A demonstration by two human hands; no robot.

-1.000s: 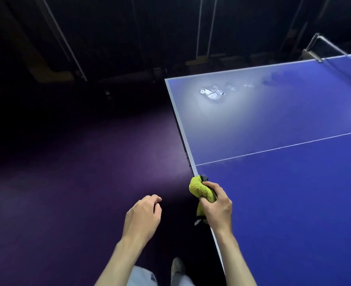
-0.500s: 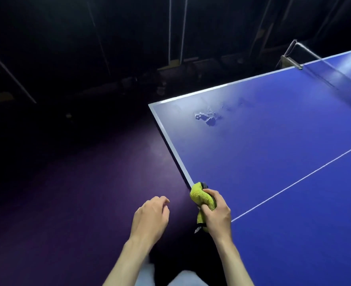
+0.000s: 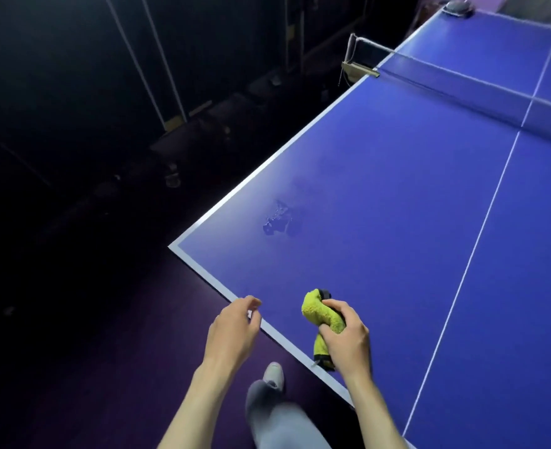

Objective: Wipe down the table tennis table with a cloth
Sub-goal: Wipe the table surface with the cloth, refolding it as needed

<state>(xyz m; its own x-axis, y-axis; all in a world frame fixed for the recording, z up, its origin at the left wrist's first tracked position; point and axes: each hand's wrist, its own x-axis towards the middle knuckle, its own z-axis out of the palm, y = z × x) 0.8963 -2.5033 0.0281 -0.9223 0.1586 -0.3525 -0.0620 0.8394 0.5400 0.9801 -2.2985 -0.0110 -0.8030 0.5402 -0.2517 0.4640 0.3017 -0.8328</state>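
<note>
A person stands at the near left corner of a blue table tennis desk (image 3: pixel 397 196), both bare forearms reaching in from the bottom of the head view. The right hand (image 3: pixel 345 338) grips a bunched yellow-green cloth (image 3: pixel 319 314), fingers and thumb curled round its middle; the palm hides part of the cloth, and a dark strip shows at its top end beside the fingertips. The cloth's long axis runs roughly up and down the picture, its rounded upper end pointing toward the far end of the desk and its lower end hanging over the white edge line; whether the cloth touches the surface cannot be told. The left hand (image 3: pixel 235 332) hovers at the desk's edge just left of the cloth, fingers loosely curled and holding nothing.

A small wet patch (image 3: pixel 277 218) glistens on the blue surface near the corner, well beyond the cloth. The net (image 3: pixel 462 82) and its clamp post (image 3: pixel 356 66) cross the upper right; the far half of the desk is cut off by the frame. A white centre line (image 3: pixel 471 254) runs the length of the surface. The surroundings at left are too dark to make out. Below, a grey trouser leg and a light shoe (image 3: pixel 274 374) appear, blurred, over the purple floor (image 3: pixel 105 351).
</note>
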